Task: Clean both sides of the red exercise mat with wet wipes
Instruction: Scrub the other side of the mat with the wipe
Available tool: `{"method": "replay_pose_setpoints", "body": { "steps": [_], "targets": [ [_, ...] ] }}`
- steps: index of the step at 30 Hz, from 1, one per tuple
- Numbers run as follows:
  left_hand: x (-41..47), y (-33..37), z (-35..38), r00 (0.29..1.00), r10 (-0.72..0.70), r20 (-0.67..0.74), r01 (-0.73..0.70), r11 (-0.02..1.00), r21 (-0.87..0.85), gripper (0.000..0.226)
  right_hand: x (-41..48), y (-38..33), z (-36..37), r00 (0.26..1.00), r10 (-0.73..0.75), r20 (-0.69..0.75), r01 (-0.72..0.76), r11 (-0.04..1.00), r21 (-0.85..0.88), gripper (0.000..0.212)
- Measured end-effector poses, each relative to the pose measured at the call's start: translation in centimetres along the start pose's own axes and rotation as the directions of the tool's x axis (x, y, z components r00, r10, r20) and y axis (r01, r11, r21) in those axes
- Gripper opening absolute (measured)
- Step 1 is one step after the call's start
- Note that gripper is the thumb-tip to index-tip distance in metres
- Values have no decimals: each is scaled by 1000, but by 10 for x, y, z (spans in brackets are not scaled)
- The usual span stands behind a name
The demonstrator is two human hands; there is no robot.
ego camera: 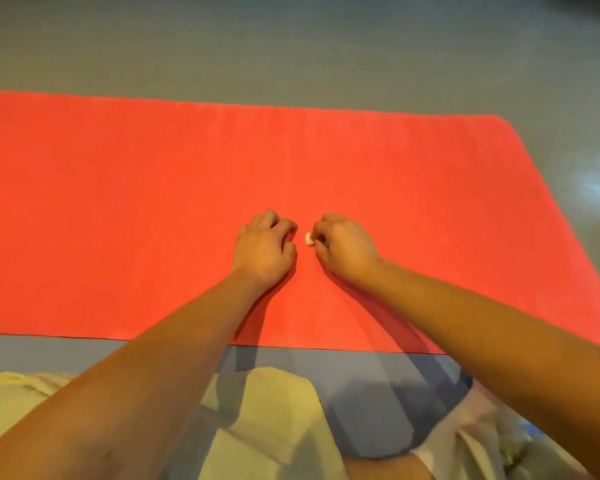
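The flat red foam exercise mat (118,202) lies spread on the grey floor (291,46), running off past nine o'clock and ending in a rounded corner toward two o'clock. Just left of centre the person's left hand (264,251) rests knuckles-up on the mat, fingers clenched under, with nothing visible in them. Just beside it, a small white crumpled wad (308,239), likely the wet wipe, pokes out from the right hand (347,251), whose thumb and fingertips grasp it tight against the mat.

It looks like the wiping of this upper face is under way, worked around the middle. The next move calls for dragging the wad outward in strokes while the left hand pins the mat flat. The underside is not yet turned up.

At six o'clock, pale yellow cloth (274,410) covers the knees. There is no brand, label or writing to read anywhere.
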State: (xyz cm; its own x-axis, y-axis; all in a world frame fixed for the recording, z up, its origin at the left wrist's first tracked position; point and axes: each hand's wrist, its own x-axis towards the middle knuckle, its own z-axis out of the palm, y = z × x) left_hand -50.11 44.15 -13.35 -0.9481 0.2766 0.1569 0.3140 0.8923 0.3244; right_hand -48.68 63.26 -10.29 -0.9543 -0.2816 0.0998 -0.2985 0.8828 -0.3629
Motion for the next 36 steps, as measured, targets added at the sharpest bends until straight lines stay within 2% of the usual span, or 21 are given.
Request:
{"method": "replay_pose_setpoints", "body": {
  "steps": [3, 5, 10, 13, 17, 21, 23, 27, 29, 32, 36],
  "targets": [
    [8, 2, 0, 1000, 7, 5, -7, 1000, 6, 33, 34, 10, -6, 994, 108, -8, -108, 994, -21, 18],
    [14, 2, 0, 1000, 6, 3, -6, 1000, -2, 26, 33, 8, -9, 993, 116, -3, -116, 993, -15, 19],
    [8, -1, 10, 993, 50, -111, -52, 998, -20, 19, -25, -2, -7, 993, -97, 60, 96, 995, 26, 12],
    [9, 2, 10, 992, 28, -124, -28, 1000, 2, 30, -27, 1, -6, 984, -159, 84, 159, 987, 4, 11],
    [11, 2, 7, 994, -7, -109, 6, 1000, -6, 50, 28, 12, 2, 1000, -15, -10, 15, 1000, -14, 17],
    [16, 0, 6, 993, -43, -107, 41, 999, -20, 55, 53, 12, 1, 994, 102, -45, -104, 994, -23, 17],
    [21, -2, 7, 992, -53, -115, 51, 998, -24, 53, 36, 8, 0, 997, 67, -32, -67, 998, 7, 17],
    [44, -4, 11, 987, -50, -156, 51, 999, 1, 44, -16, 7, -4, 988, -142, 63, 138, 989, 60, 12],
    [55, -5, 15, 986, -31, -162, 33, 999, 5, 40, -19, 12, -6, 980, -180, 89, 174, 982, 70, 12],
    [75, -7, 19, 987, 16, -159, -14, 1000, 9, 43, 17, 27, -3, 988, -146, 50, 142, 988, 61, 12],
    [107, -10, 23, 991, 23, -135, -19, 999, 32, 48, 100, 60, -2, 998, 7, -54, -7, 1000, -1, 16]
  ]
}}
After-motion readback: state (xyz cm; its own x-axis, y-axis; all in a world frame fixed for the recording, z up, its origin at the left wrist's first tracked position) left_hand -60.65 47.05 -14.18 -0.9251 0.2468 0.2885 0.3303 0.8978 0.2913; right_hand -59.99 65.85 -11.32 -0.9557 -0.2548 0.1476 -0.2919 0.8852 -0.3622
